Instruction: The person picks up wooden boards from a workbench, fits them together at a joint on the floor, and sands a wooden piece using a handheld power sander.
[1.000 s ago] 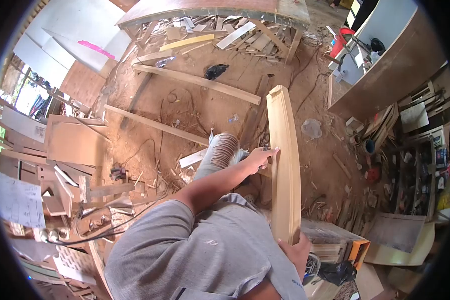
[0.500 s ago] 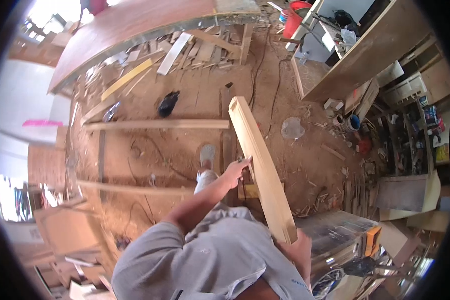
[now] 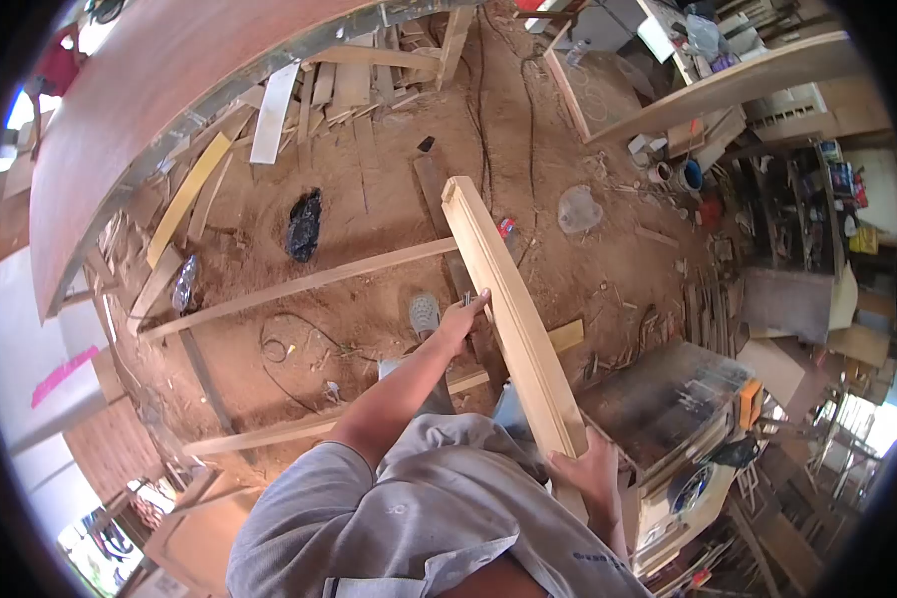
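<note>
A long bundle of pale wooden boards (image 3: pixel 516 317) slants in front of my body, its far end toward the middle of the floor. My left hand (image 3: pixel 460 322) is closed at the bundle's left edge, about halfway along, and a small dark item shows at its fingers. Around the near end of the bundle my right hand (image 3: pixel 590 466) is wrapped, with its thumb on top. Beyond the bundle's left side a long wooden rail (image 3: pixel 309 282) lies over the sandy floor.
A large table (image 3: pixel 149 100) stands at the upper left, with wood offcuts (image 3: pixel 344 85) under it. A dusty workbench (image 3: pixel 668 399) is close on the right. A black plastic bag (image 3: pixel 304 225) and cables lie on the floor. Another person (image 3: pixel 58 68) is partly visible at upper left.
The view has turned right and moved forward over the floor. Both my hands still hold the bundle, which now slants to the upper left. A shoe shows beyond my left hand.
</note>
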